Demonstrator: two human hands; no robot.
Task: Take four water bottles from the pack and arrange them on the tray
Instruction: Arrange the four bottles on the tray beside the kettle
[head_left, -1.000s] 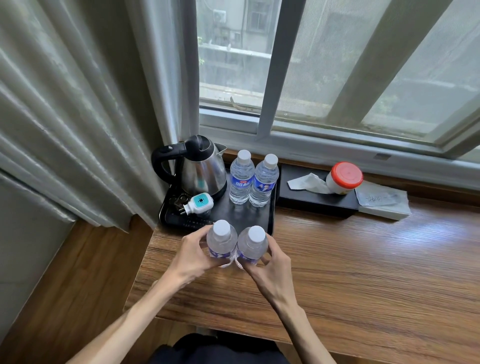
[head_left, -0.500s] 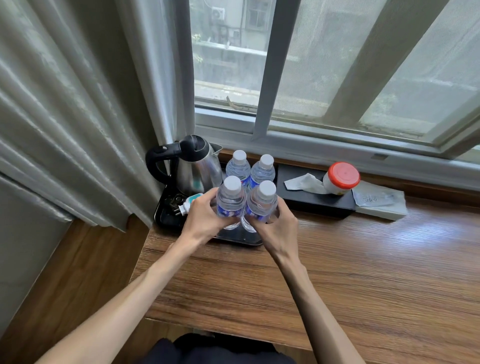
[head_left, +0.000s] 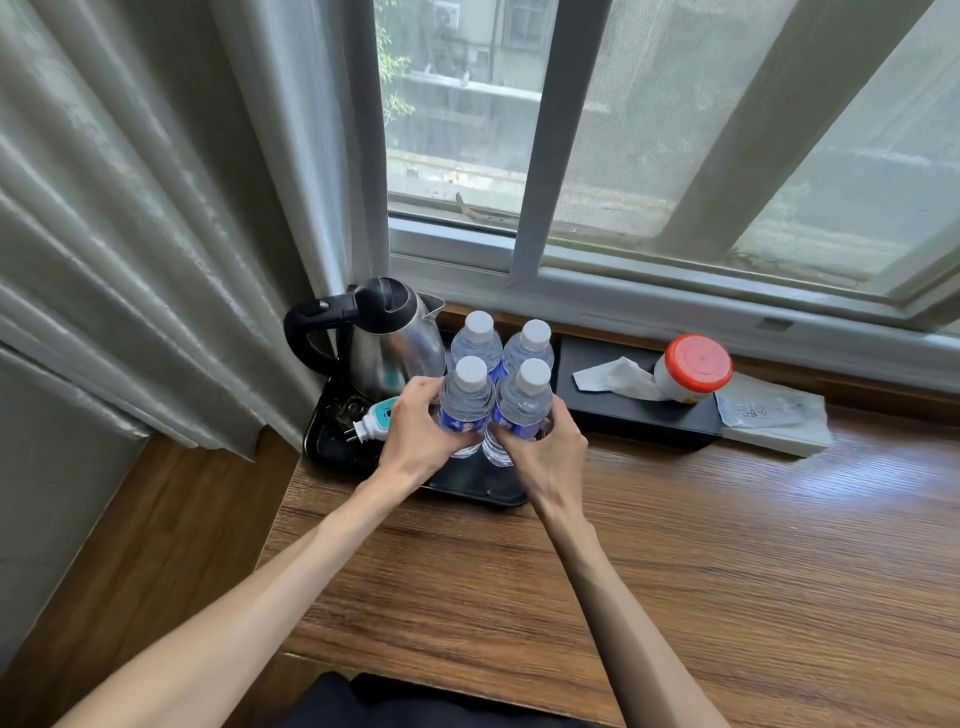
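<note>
Two clear water bottles with white caps and blue labels stand at the back of the black tray (head_left: 483, 491): the back left bottle (head_left: 476, 338) and the back right bottle (head_left: 532, 343). Right in front of them are two more. My left hand (head_left: 421, 434) is wrapped around the front left bottle (head_left: 466, 400). My right hand (head_left: 545, 449) grips the front right bottle (head_left: 523, 402). Both front bottles are upright over the tray's front part; whether their bases touch it is hidden by my fingers.
A steel kettle (head_left: 387, 340) with a black handle fills the tray's left side, with a white and teal plug (head_left: 376, 421) in front of it. To the right lie a black tissue box (head_left: 639, 415), a red-lidded jar (head_left: 693, 366) and a paper packet (head_left: 774, 415). The wooden table (head_left: 675, 561) ends at the left beside curtains.
Both hands carried the two front bottles from the table's near side forward onto the tray, up against the two at the back. They moved slightly further forward in the last half second.
</note>
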